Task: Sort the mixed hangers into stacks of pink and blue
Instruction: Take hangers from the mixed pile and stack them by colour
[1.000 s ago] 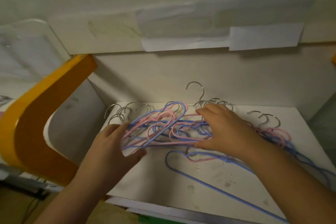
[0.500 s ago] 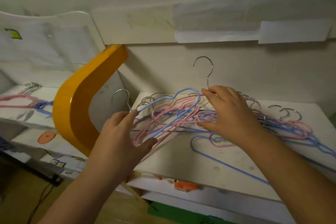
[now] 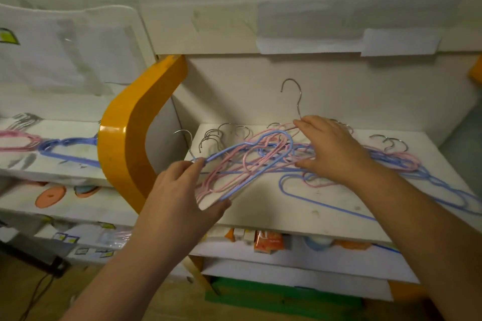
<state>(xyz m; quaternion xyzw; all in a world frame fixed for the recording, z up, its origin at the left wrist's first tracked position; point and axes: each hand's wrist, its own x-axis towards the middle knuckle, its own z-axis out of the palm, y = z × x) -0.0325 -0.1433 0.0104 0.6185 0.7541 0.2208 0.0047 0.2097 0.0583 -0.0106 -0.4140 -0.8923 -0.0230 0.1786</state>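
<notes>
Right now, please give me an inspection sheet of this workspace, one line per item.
Surface: white shelf, stained, at chest height.
Job's things: mixed hanger pile, pink and blue tangled; pink stack and blue stack on the left shelf.
Clutter: small packets under the shelf.
Hands: left hand grips the pile's near edge; right hand pinches one hanger at its hook, raised.
Cables: dark cable on the floor.
Surroundings: orange curved divider, papers on the wall.

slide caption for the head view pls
Both hands, left and right, work a tangled pile of pink and blue hangers.
</notes>
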